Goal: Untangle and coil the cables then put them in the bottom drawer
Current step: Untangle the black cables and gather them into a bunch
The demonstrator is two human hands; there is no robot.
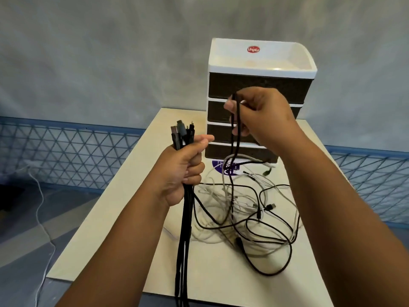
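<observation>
Left of centre, the left hand (183, 171) is clenched around a bundle of black cables (183, 235), plugs sticking up above the fist and cords hanging past the desk (115, 229) edge. Lower centre, tangled black and white cables (250, 213) lie on the desk. Right of centre, the right hand (263, 116) pinches a black cable (235, 142) before the drawer unit (261, 69), labelled "Uniplus" in red; its bottom drawer (241, 151) is closed.

Cream table (106, 235), drawer unit (254, 111) at back, tangled black and white cables (247, 209) in front
</observation>
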